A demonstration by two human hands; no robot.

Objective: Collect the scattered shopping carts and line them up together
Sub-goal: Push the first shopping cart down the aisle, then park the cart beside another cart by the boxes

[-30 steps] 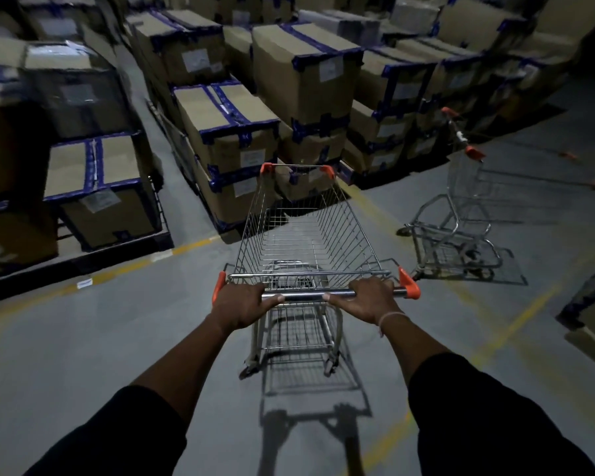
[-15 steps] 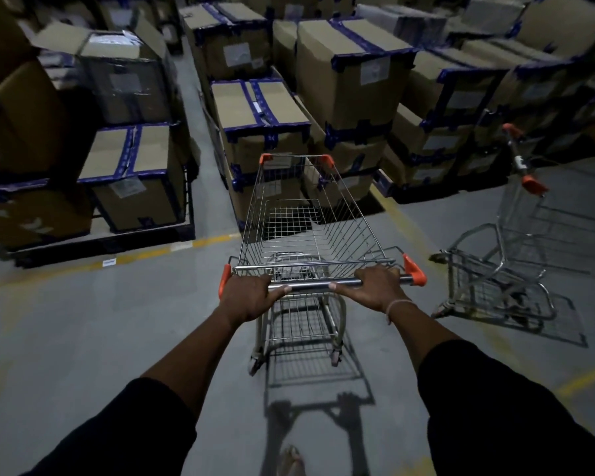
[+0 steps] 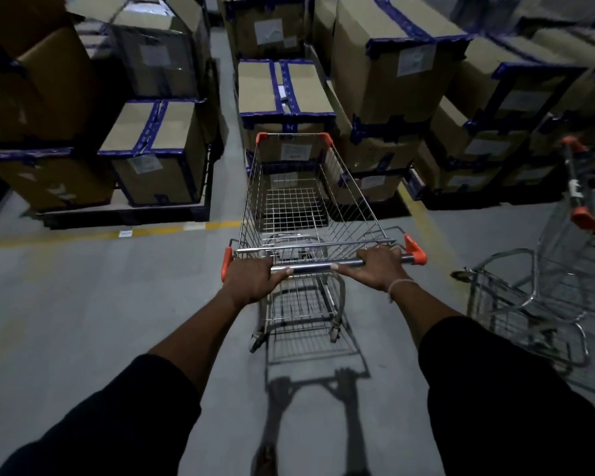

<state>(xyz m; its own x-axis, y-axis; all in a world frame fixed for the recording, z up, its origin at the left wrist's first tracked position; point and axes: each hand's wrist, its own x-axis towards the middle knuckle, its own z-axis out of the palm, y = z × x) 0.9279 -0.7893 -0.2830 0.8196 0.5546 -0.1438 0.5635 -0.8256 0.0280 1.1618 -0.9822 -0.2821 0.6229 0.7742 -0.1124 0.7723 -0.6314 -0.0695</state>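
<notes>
Head view. Both hands gripped the handle bar (image 3: 323,266) of a cart (image 3: 310,214) standing directly ahead of the person: the left hand (image 3: 251,280) was curled round the bar near its left orange end cap, the right hand (image 3: 378,267) round it near the right cap. The cart's long axis ran from near to far, its basket nose pointing at the stacked boxes (image 3: 285,97) across the yellow floor line (image 3: 172,230). A second cart (image 3: 547,286) stood on the floor to the right, just beside the held cart and apart from it, on the right hand's side. Its handle (image 3: 579,187) was at its far-left end, towards the boxes, so that its long axis appeared to lie at an angle to that of the held cart. Judged from this layout, nesting the two called for swinging the held cart's nose to the right until the axes matched; the boxes close ahead left little room for the turn.
</notes>
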